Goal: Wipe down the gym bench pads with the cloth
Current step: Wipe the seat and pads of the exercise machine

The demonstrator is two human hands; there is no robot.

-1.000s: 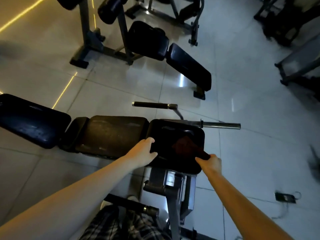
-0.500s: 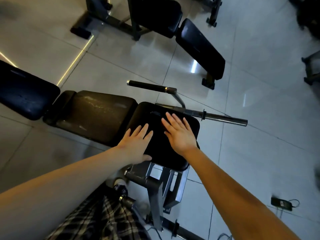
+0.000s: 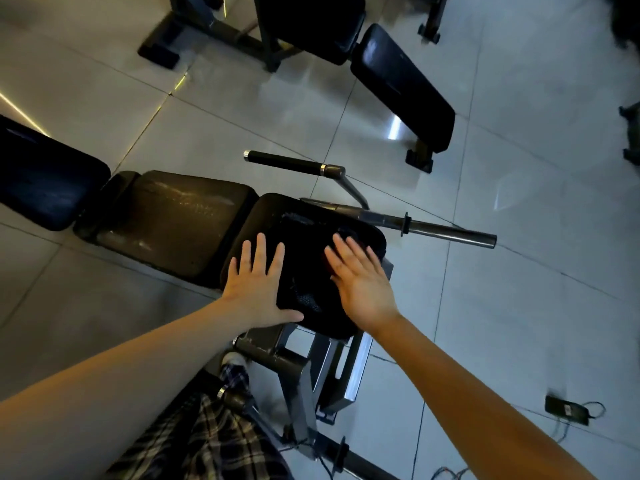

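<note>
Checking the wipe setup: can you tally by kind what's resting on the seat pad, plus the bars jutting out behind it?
Hands: 2, left hand and right hand, both flat on the seat pad
Cloths: 1, dark cloth
Bars: 2, black-grip handle and chrome bar
Total: 5

Hard to trace the edges of the dark cloth against the dark padded surface, part of it covered by the right hand, and unclear whether the left hand lies on cloth or bare pad. Cut off by the left edge, the black pad; by the top edge, the far bench; by the bottom edge, the plaid trousers. Too small to identify, the black device on the floor; too blurred to name, the dark shape in the top right corner.
</note>
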